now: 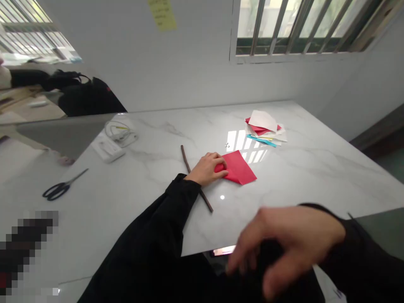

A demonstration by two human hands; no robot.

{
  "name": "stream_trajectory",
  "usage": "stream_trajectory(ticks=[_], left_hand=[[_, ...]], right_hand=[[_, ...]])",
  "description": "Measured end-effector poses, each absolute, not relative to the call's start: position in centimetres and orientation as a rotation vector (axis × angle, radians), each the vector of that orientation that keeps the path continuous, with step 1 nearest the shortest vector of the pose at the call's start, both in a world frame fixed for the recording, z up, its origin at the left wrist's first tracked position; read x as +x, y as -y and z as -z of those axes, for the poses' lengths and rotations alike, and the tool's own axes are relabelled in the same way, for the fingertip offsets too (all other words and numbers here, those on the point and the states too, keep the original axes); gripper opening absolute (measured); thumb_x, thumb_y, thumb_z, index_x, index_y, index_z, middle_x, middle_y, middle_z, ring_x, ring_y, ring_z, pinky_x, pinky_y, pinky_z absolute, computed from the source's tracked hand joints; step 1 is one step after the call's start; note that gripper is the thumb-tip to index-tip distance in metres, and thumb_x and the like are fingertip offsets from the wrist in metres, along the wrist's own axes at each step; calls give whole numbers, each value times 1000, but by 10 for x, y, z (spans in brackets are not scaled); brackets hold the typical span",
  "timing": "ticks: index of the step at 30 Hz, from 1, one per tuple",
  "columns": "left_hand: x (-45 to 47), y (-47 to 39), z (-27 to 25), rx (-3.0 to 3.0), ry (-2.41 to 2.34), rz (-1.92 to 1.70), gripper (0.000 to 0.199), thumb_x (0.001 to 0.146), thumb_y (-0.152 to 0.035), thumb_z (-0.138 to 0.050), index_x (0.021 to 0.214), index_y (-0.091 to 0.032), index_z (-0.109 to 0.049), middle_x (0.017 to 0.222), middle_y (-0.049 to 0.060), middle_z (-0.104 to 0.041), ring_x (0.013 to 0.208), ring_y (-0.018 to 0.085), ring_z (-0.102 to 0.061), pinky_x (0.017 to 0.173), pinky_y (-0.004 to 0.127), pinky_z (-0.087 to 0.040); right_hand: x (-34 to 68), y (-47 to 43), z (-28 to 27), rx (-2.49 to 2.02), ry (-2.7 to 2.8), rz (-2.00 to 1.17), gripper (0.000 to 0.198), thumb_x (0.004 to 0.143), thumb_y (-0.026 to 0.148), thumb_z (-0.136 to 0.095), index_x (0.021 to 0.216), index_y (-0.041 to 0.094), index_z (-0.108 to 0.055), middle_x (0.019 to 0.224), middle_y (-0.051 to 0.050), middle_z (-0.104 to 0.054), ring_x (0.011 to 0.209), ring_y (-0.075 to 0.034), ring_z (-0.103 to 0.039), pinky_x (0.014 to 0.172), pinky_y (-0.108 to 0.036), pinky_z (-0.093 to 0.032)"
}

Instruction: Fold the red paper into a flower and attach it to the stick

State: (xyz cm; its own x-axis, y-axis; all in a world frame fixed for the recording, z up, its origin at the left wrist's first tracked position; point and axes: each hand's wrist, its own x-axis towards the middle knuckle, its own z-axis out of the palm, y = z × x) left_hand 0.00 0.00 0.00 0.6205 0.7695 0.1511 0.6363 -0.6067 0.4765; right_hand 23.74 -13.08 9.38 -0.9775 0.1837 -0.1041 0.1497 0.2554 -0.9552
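My left hand [208,169] rests on the marble-patterned table with its fingers curled over the near left end of a sheet of red paper [240,167]. The paper looks bent or folded under my fingers, and the part beneath them is hidden. Under my left wrist lies a thin brown stick [206,200], partly covered by the sleeve. My right hand [280,244] is raised close to the camera, over the table's front edge. It is a little blurred, with thumb and fingers apart and nothing seen between them.
Black-handled scissors [65,187] lie at the left, near a white box [109,149] and a coiled white cable [121,134]. A pile of paper scraps [263,122] sits at the back right. Tiny shiny bits [227,145] lie behind the red paper. A lit screen [223,251] shows below the table edge.
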Motion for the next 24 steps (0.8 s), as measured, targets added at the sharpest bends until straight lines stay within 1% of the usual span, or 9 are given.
stream_trajectory(ticks=[1, 3, 5, 7, 9, 11, 13, 18, 24], left_hand=[[0, 0, 0, 2469, -1125, -490, 17, 90, -40, -75, 98, -25, -74, 113, 7, -67, 112, 29, -59, 106, 48, -47], [-1, 0, 0, 2468, -1128, -497, 17, 90, -41, -75, 99, -25, -74, 113, 7, -67, 112, 29, -60, 106, 49, -48], [-1, 0, 0, 2465, -1124, -506, 18, 91, -41, -75, 100, -26, -75, 113, 7, -66, 113, 29, -59, 107, 48, -48], [-2, 0, -1, 2462, -1118, -514, 16, 91, -39, -75, 100, -26, -75, 115, 7, -66, 114, 28, -59, 108, 48, -47], [-3, 1, -1, 2460, -1115, -514, 16, 91, -38, -75, 101, -26, -75, 116, 7, -66, 114, 28, -59, 108, 48, -47], [-3, 0, -2, 2465, -1117, -509, 17, 91, -38, -76, 104, -26, -74, 119, 7, -66, 115, 28, -59, 109, 48, -46], [-3, 0, -2, 2474, -1121, -503, 22, 91, -39, -76, 109, -26, -74, 123, 8, -65, 116, 28, -59, 109, 49, -46], [-4, -1, -1, 2466, -1148, -511, 40, 91, -44, -75, 126, -26, -69, 134, 10, -62, 123, 30, -58, 112, 50, -45], [-5, -1, 1, 2469, -1158, -508, 59, 90, -47, -76, 143, -27, -59, 144, 12, -59, 132, 32, -54, 116, 52, -43]], right_hand=[[244, 106, -102, -502, 2434, -1725, 44, 98, 36, -70, 140, 27, -68, 113, -4, -79, 96, -18, -76, 87, -29, -60], [250, 53, -92, -814, 2321, -1266, 35, 97, 41, -70, 129, 26, -73, 105, -5, -79, 93, -20, -74, 82, -33, -60], [253, 6, -59, -1056, 2131, -857, 37, 92, 42, -76, 123, 22, -74, 101, -7, -78, 88, -21, -72, 79, -35, -59], [254, -26, -18, -1171, 2028, -672, 43, 87, 40, -81, 123, 19, -73, 106, -9, -78, 89, -22, -71, 80, -37, -58], [257, -41, 12, -1246, 1947, -643, 38, 90, 38, -76, 123, 18, -72, 100, -9, -78, 80, -20, -69, 77, -36, -56], [260, -42, 28, -1252, 1967, -656, 35, 91, 36, -74, 121, 19, -72, 94, -6, -78, 75, -19, -67, 77, -36, -55], [263, -39, 32, -1236, 1985, -658, 36, 89, 33, -75, 122, 20, -72, 92, -4, -77, 76, -18, -66, 78, -35, -55], [266, -39, 28, -1246, 1981, -619, 44, 85, 31, -77, 128, 21, -68, 98, -6, -76, 82, -20, -66, 79, -35, -54], [264, -41, 30, -1212, 2036, -657, 40, 85, 25, -73, 126, 22, -70, 95, -4, -78, 83, -21, -66, 84, -37, -54]])
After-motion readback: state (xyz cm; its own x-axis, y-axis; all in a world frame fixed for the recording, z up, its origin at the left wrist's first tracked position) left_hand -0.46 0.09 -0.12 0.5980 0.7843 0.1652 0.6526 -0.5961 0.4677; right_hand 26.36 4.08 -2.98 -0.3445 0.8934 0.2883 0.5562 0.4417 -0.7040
